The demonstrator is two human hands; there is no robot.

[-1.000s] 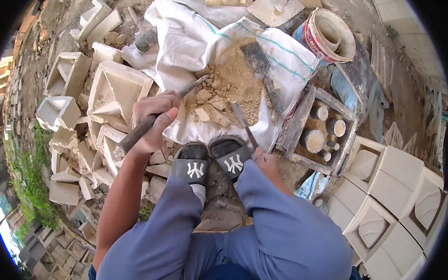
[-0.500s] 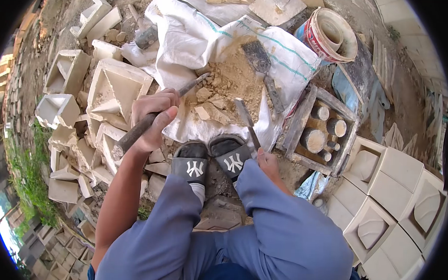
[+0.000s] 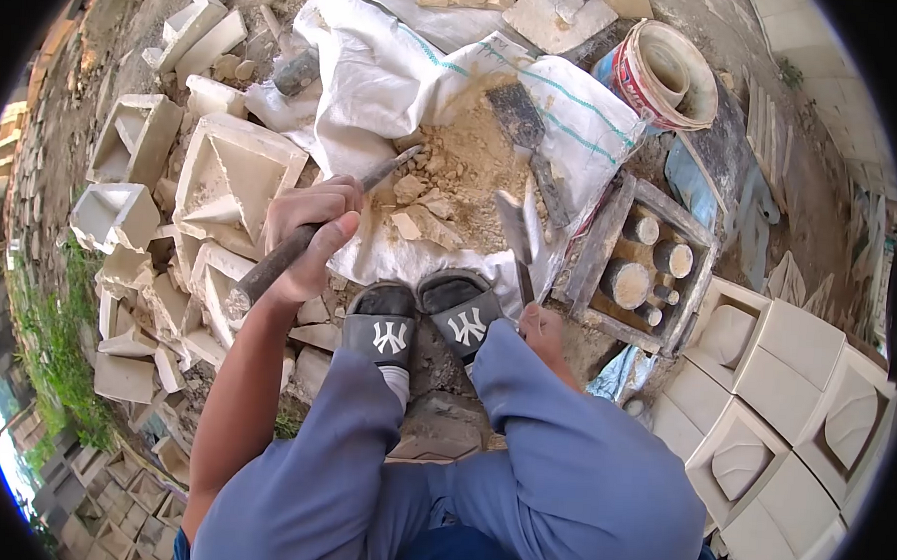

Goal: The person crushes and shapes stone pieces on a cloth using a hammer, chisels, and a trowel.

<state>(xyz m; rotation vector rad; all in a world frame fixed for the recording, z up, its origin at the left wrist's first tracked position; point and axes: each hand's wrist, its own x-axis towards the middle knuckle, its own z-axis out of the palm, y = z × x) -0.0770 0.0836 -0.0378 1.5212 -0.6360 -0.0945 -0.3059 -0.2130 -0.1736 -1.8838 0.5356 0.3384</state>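
Low over the white sack (image 3: 377, 87), the left hand (image 3: 305, 236) is wrapped tight around a dark metal chisel (image 3: 316, 229), whose shaft slants up to the right so its pointed tip sits at the edge of the sandy rubble heap (image 3: 453, 175). To the right, the right hand (image 3: 540, 324) is closed on the handle of a flat-bladed trowel (image 3: 515, 238), its grey, dust-caked blade standing up over the sack just beside the rubble. Both hands flank the two black slippers (image 3: 422, 324) below.
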